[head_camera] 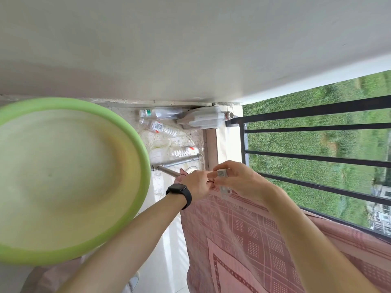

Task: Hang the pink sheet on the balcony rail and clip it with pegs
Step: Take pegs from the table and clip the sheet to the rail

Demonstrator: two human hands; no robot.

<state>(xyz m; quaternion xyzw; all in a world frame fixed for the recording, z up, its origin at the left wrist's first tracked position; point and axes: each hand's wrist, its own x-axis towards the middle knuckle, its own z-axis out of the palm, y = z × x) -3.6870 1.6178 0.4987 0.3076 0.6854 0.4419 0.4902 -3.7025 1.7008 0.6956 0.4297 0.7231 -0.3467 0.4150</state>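
Note:
The pink checked sheet (249, 235) hangs over the black balcony rail (317, 111), draped down at the lower right. My right hand (241, 180) is closed on a white peg (223, 182) at the sheet's upper corner; the peg's lower end touches the cloth. My left hand (195, 185), with a black watch on the wrist, pinches the sheet's edge just left of the peg. The rail under the sheet is hidden by the cloth and my hands.
A large green basin (67, 178) fills the left. Several empty plastic bottles (160, 125) and a white jug (203, 119) lie in the far corner by metal pipes (177, 162). Beyond the rail lie grass and distant buildings.

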